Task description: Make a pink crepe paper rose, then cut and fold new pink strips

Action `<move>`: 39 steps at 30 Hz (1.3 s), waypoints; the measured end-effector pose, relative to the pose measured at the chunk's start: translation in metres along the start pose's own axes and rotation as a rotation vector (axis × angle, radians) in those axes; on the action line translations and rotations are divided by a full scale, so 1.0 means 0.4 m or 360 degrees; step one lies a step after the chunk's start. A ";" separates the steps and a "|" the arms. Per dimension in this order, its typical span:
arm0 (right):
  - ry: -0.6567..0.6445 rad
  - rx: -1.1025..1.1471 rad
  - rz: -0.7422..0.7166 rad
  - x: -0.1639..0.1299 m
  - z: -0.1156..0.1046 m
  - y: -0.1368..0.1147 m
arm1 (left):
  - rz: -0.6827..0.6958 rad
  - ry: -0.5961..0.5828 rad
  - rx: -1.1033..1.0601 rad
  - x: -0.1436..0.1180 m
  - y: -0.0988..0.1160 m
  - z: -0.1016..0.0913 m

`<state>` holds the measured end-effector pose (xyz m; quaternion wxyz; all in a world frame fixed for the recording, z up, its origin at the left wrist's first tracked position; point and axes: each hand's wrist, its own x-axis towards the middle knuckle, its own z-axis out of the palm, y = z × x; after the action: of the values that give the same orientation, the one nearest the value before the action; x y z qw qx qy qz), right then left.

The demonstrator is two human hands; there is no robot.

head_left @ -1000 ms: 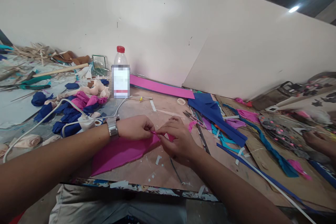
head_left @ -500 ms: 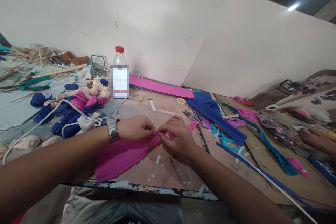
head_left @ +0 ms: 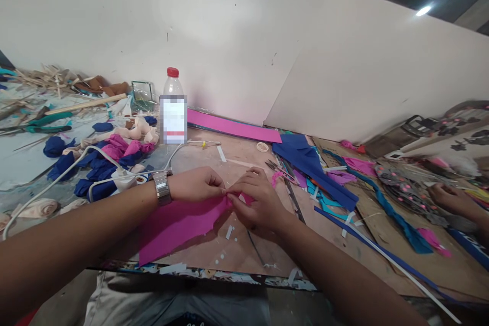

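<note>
A magenta sheet of soft material [head_left: 179, 224] lies on the wooden table [head_left: 237, 249] in front of me. My left hand [head_left: 196, 183], with a metal watch on its wrist, pinches the sheet's far tip. My right hand [head_left: 257, 201] pinches the same tip from the other side, fingertips touching those of the left. The tip is gathered between the fingers and mostly hidden by them. A small pink scrap [head_left: 275, 178] lies just beyond my right hand.
A plastic bottle [head_left: 173, 107] with a red cap stands behind my hands. Blue, pink and cream rolled pieces [head_left: 99, 158] and a white cable lie at left. Small scissors [head_left: 280, 169], blue sheets [head_left: 309, 165] and strips sit right. Another person's hand [head_left: 453, 199] works at far right.
My hands stay pinched on the magenta tip with small finger movements. The sheet has shifted slightly. The other person's hand at the right has moved a little to the left.
</note>
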<state>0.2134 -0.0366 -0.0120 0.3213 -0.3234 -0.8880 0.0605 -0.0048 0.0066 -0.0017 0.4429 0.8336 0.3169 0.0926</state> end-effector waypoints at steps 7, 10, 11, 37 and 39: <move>-0.0004 0.0011 0.0024 -0.004 0.005 0.007 | -0.0071 0.0068 0.0031 -0.003 0.007 0.000; 0.0008 0.0009 -0.0001 -0.003 0.004 0.007 | -0.0084 0.0059 0.0020 -0.005 0.014 -0.001; 0.0013 0.0014 0.0001 -0.003 0.003 0.006 | -0.0086 0.0051 0.0021 -0.006 0.015 -0.002; 0.0019 0.0042 -0.0079 0.001 -0.012 0.000 | 0.0001 -0.0086 -0.0197 -0.006 0.014 -0.001; 0.0011 0.0031 -0.0090 0.001 -0.013 0.001 | 0.0017 -0.0070 -0.0222 -0.005 0.013 -0.003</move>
<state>0.2163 -0.0365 -0.0079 0.3290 -0.2952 -0.8951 0.0589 -0.0044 0.0041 0.0032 0.5064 0.8041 0.2954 0.0983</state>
